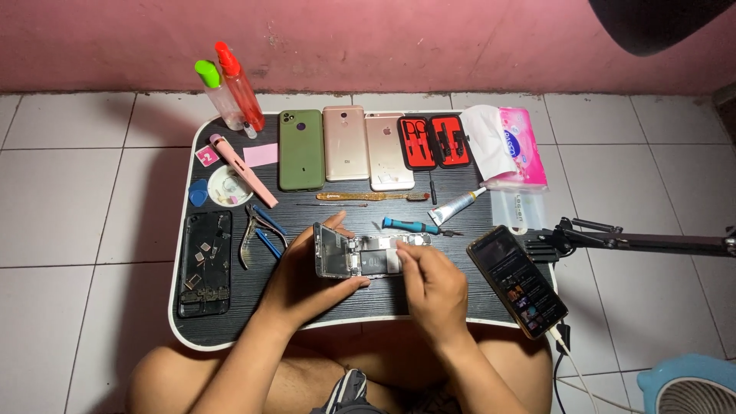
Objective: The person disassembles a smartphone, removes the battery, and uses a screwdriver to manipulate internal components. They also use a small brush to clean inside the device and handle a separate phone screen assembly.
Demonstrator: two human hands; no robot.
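- At centre of the black ribbed lap bench point(429, 307): opened silver smartphone with exposed internals point(360, 254), lying flat
- L hand point(307, 280) grips its left end, thumb under, fingers over top edge
- R hand point(433, 285): fingertips pressed together on phone's right part; can't tell what they pinch
- Blue-handled screwdriver point(414, 226) just behind

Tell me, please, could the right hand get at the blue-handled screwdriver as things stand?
Probably yes. The right hand rests on the opened phone, and the blue-handled screwdriver lies just beyond it on the table, with nothing between them.
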